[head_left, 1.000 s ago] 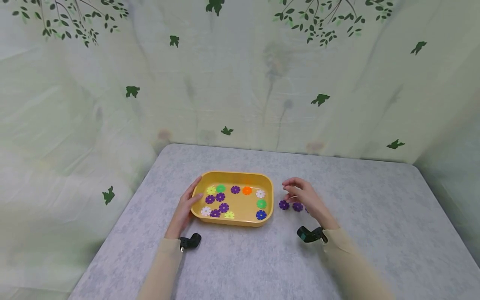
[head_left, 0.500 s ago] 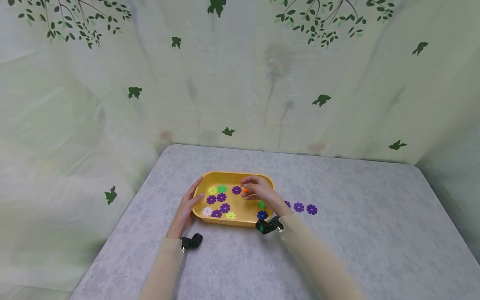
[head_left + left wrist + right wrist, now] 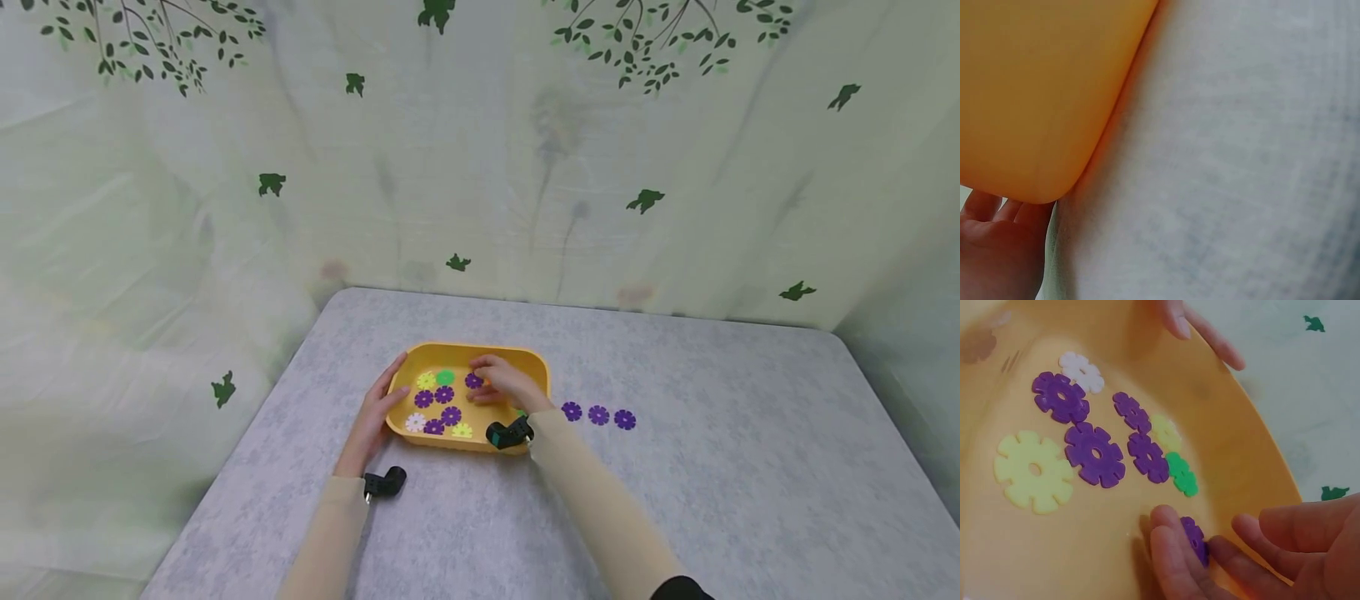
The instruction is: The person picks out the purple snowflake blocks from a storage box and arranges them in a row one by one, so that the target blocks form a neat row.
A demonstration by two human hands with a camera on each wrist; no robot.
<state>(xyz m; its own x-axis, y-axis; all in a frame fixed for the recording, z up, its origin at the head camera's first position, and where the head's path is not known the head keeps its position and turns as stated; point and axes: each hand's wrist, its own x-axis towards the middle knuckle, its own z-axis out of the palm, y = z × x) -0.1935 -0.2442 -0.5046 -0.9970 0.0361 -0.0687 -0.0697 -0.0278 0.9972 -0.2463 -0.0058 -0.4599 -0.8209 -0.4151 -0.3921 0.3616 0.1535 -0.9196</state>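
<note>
Head view: what occupies the person's two hands?

Yellow tray (image 3: 442, 444), resting on a grey tabletop (image 3: 720, 475). The left hand (image 3: 369, 421) grips its left end, thumb over the rim, fingers along the outer wall. The right hand (image 3: 513, 385) is inside the tray, fingers parted around a purple disc (image 3: 474, 381) toward the far side.

Does the right hand have the disc pinched?

The fingers stand apart on either side of it. From the right wrist, one fingertip appears right beside the disc's edge; whether they touch, I cannot tell.

What else lies inside?

Notched, flower-like pieces, each with a central hole. On the far side, a yellow disc (image 3: 426, 381) sits beside a green disc (image 3: 445, 377). Four more purple discs (image 3: 451, 415) lie nearer the front, with a white disc (image 3: 416, 422) at the near left and a second yellow disc (image 3: 462, 431) by the front wall.

And beyond the tray?

Three purple discs on the tabletop (image 3: 598, 414) form a row just to its right.

The left wrist's angle?

The tray's outer wall fills the upper left, the left hand meeting its corner.

And the setting?

Beige sleeves (image 3: 322, 533), black cameras (image 3: 385, 482) on both wrists, and a pale curtain (image 3: 480, 167) with leafy branches behind.
</note>
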